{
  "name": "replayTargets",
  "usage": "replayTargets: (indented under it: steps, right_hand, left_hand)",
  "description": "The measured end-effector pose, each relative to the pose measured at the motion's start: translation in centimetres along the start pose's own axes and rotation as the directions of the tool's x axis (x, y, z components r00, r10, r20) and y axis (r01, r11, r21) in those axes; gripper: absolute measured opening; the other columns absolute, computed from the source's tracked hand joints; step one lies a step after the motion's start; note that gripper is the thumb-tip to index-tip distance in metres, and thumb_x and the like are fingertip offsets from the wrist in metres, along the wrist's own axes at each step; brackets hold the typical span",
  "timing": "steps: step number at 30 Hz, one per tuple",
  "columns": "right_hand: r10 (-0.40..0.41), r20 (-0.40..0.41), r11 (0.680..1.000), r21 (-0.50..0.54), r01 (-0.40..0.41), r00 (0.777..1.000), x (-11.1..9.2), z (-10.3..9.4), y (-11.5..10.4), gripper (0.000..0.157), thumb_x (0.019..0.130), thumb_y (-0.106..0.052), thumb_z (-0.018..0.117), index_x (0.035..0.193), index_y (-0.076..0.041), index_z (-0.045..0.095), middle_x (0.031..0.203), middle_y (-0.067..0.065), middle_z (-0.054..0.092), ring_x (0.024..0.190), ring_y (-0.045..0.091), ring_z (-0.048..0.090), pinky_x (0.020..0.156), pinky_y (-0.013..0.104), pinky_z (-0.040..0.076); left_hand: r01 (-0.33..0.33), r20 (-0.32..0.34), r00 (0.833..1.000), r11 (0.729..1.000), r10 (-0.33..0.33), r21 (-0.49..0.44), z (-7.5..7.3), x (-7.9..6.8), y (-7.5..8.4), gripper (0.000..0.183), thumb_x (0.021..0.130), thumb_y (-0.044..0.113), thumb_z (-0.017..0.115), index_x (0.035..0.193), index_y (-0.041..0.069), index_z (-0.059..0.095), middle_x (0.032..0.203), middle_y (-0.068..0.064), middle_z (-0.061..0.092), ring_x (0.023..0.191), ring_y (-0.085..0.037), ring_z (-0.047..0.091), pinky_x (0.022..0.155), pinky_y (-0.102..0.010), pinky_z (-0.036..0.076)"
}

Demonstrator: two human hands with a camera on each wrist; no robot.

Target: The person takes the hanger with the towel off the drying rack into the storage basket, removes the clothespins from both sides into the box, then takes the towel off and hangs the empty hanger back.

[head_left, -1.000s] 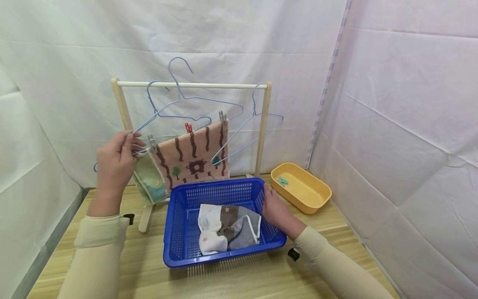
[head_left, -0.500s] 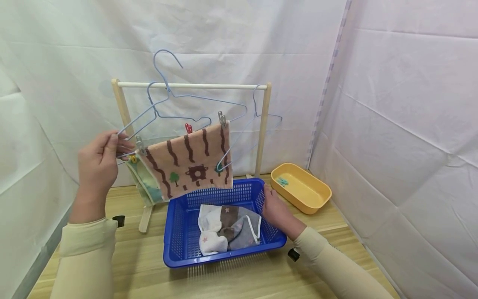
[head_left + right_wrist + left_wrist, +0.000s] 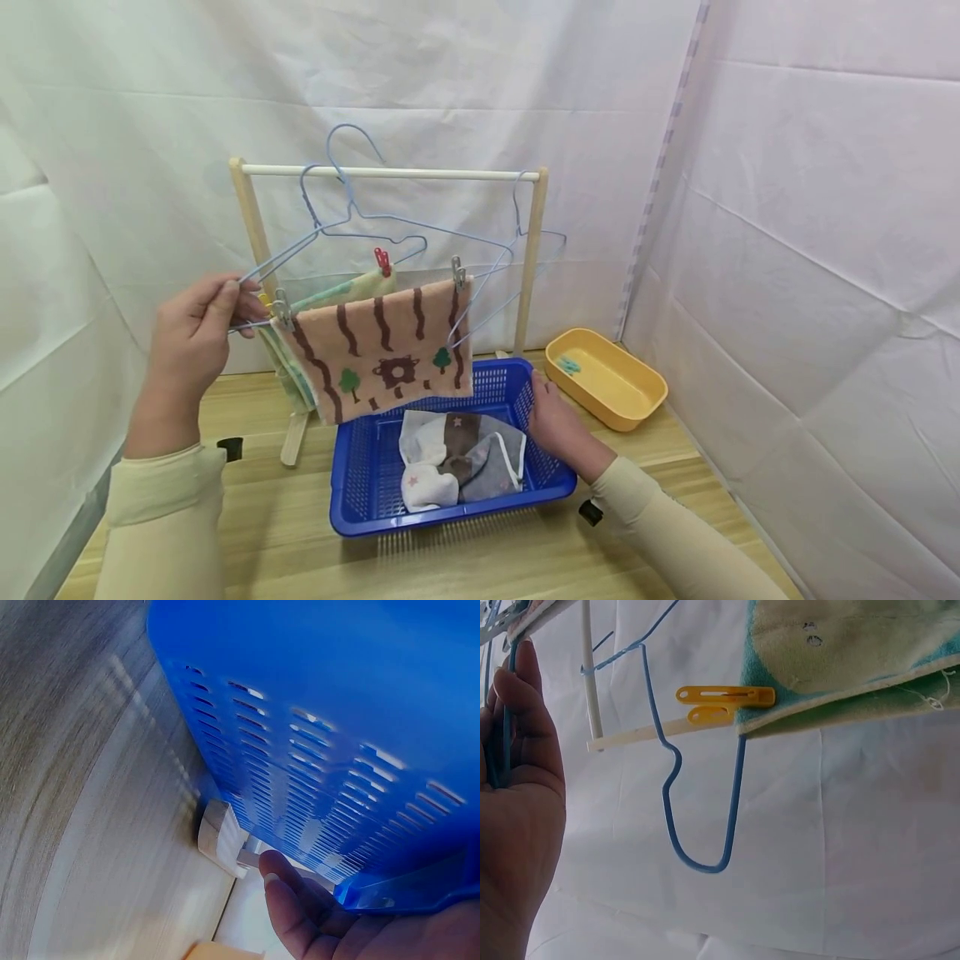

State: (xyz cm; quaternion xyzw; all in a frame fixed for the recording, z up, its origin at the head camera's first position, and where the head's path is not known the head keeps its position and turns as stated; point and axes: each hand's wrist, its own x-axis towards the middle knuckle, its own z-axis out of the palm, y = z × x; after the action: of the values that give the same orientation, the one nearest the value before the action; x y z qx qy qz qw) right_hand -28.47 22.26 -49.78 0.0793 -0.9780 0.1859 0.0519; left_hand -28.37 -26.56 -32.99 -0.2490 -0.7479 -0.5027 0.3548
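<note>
My left hand (image 3: pixel 197 346) pinches the left end of a blue wire hanger (image 3: pixel 420 223). A pink-brown towel (image 3: pixel 390 354) hangs from it by two grey clips (image 3: pixel 459 275), tilted, its lower edge over the basket's back rim. The hanger's hook (image 3: pixel 352 129) rises past the rack's white rail (image 3: pixel 450 173); I cannot tell whether they touch. My right hand (image 3: pixel 558 421) grips the right rim of a blue basket (image 3: pixel 450 521), fingers outside its slotted wall in the right wrist view. White, brown and grey cloth (image 3: pixel 465 458) lies crumpled inside.
Behind, another hanger (image 3: pixel 375 236) bears a green-yellow towel (image 3: pixel 375 286) with a red clip (image 3: pixel 383 262) and a yellow clip (image 3: pixel 724 696). A bare hanger (image 3: pixel 551 233) hangs near the right post (image 3: pixel 534 250). The yellow tray (image 3: pixel 637 392) at right holds teal clips (image 3: pixel 568 365).
My left hand has moved left with the hanger, then slightly down. The hook first rose, then sank, and the towel now hangs lower. The right hand and basket stay put.
</note>
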Motion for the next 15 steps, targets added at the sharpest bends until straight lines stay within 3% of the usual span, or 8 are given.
replayTargets:
  steps: [11, 15]
  right_hand:
    - [0.018, 0.011, 1.0, 0.009, -0.018, 1.0, -0.1, 0.0, -0.1, 0.066, 0.108, -0.005, 0.051, 0.169, 0.008, 0.029, 0.139, 0.034, 0.057, 0.107, 0.039, 0.068, 0.094, 0.058, 0.062]
    - [0.018, 0.011, 1.0, 0.01, -0.019, 1.0, -0.1, 0.0, -0.2, 0.066, 0.109, -0.005, 0.051, 0.17, 0.008, 0.028, 0.138, 0.033, 0.057, 0.103, 0.037, 0.067, 0.091, 0.057, 0.062]
  left_hand:
    - [0.038, 0.091, 0.995, 0.999, -0.038, 0.006, -1.3, -0.8, 0.2, 0.031, 0.118, 0.002, 0.047, 0.117, -0.019, 0.07, 0.082, 0.006, 0.074, 0.071, -0.003, 0.07, 0.061, -0.013, 0.057]
    - [0.031, 0.135, 0.991, 0.995, -0.019, -0.091, -1.4, -0.9, -0.2, 0.029, 0.117, -0.002, 0.046, 0.116, -0.021, 0.068, 0.081, 0.0, 0.074, 0.071, -0.005, 0.071, 0.059, -0.014, 0.057]
